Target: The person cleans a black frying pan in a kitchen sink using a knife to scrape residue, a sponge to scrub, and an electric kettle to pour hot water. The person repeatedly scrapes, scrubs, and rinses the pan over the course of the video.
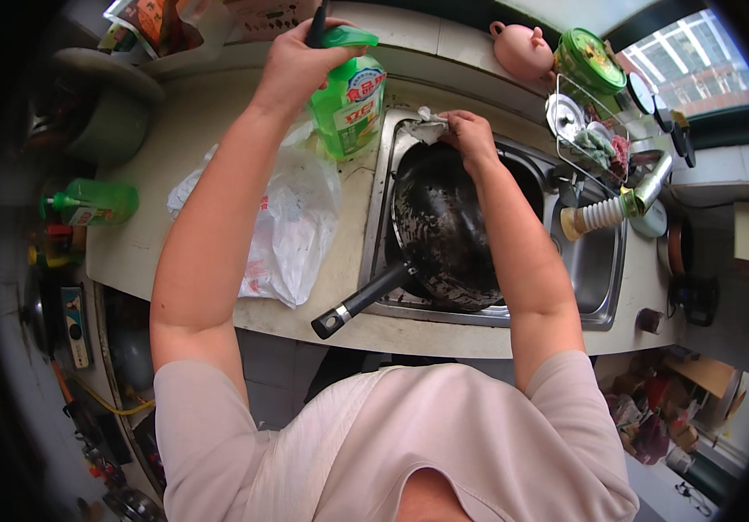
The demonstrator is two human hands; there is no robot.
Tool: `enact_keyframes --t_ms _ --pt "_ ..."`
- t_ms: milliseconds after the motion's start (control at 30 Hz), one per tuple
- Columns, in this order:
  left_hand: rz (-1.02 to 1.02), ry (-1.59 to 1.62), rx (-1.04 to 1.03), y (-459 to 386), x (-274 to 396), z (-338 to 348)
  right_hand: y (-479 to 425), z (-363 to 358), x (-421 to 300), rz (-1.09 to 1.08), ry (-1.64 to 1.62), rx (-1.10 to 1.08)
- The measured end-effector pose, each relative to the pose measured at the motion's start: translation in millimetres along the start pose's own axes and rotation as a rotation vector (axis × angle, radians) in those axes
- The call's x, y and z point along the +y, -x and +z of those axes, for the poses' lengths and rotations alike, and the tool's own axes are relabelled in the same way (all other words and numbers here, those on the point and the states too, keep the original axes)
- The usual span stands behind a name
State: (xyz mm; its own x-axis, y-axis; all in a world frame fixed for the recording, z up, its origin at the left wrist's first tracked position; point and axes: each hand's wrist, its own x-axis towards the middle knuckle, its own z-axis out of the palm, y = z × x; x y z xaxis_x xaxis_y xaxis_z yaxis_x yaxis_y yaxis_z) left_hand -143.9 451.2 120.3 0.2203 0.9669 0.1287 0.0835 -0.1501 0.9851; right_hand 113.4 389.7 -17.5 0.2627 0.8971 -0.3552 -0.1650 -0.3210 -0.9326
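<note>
My left hand (pixel 300 62) is at the top of a large green dish-soap bottle (pixel 350 111), its fingers closed around the green pump head (pixel 350 37). A slim black stick (pixel 317 25) rises by those fingers; I cannot tell if it is held too. My right hand (pixel 470 134) pinches a crumpled whitish cloth or paper (pixel 426 127) at the sink's far left corner. Below it, a blackened wok (pixel 443 222) with patchy worn marks rests in the left basin of the steel sink (pixel 599 287). Its black handle (pixel 364 300) juts over the counter's front.
A white plastic bag (pixel 296 228) lies on the counter left of the sink. Farther left are a smaller green pump bottle (pixel 97 202) and a large pot (pixel 106 117). A wire rack (pixel 586 143), a corrugated faucet hose (pixel 599 218) and a pink teapot (pixel 523 51) stand at the right.
</note>
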Motion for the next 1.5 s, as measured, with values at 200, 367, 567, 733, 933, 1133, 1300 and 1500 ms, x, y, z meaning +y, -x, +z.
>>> enact_keyframes --t_ms 200,367,567,733,933,1133,1300,1500 --pt "0.062 0.135 0.168 36 19 -36 -3 -4 -3 0.174 -0.862 -0.09" --pt "0.059 0.169 0.28 64 37 -82 -5 19 -5 0.078 -0.26 -0.039" --pt "-0.014 0.133 0.382 110 27 -129 3 67 -12 -0.728 1.439 0.024" --pt "-0.092 0.061 0.487 135 10 -153 3 173 18 -0.947 1.636 -0.262" --pt "-0.109 0.083 0.57 151 5 -177 20 241 71 -1.211 1.608 -0.647" --pt "-0.104 0.121 0.565 160 2 -185 12 221 78 -1.186 1.305 -0.838" --pt "-0.094 0.131 0.52 162 -2 -190 -38 168 67 -0.865 1.25 -0.46" --pt "-0.128 0.155 0.5 160 2 -183 -56 124 43 -0.84 1.452 -0.175"
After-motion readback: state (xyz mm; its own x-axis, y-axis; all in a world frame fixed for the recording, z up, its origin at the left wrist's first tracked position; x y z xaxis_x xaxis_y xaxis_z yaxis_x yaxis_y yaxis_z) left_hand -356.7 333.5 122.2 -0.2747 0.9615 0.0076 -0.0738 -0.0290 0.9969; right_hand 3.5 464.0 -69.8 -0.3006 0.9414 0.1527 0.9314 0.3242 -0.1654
